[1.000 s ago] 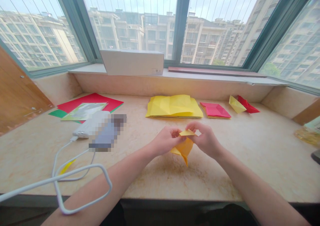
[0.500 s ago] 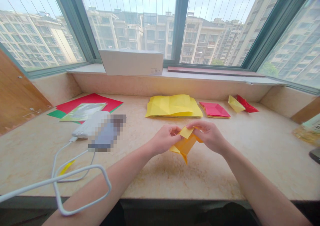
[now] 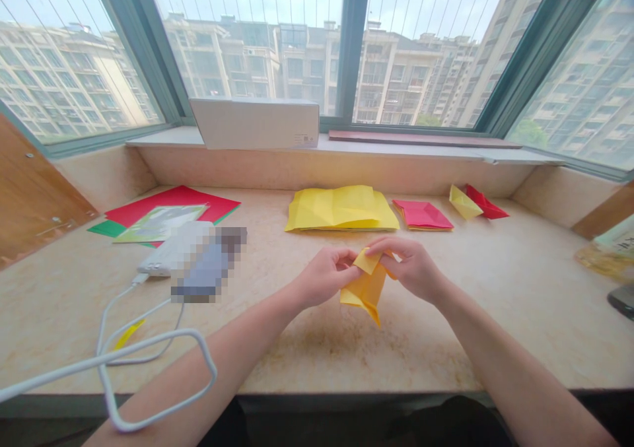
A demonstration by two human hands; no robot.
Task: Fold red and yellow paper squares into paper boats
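The yellow-orange paper (image 3: 365,288) is up in the air just above the marble counter (image 3: 495,315), dead centre in front of the person, with its pointy bottom corner hanging down. It's already creased into a small layered shape with a loose flap on top, so I'd say a good few folds are in, but it looks nowhere near as tidy as the flat pieces at the back. The left hand (image 3: 324,276) has thumb and forefinger pinched on the top flap, and the right hand (image 3: 413,269) pinches the upper right edge, other fingers curled in. Behind them sit a yellow folded stack (image 3: 341,208), a red folded piece (image 3: 422,214) and two little folded bits (image 3: 463,203). Off to the left are fresh coloured sheets (image 3: 168,203), so more paper lies unfolded
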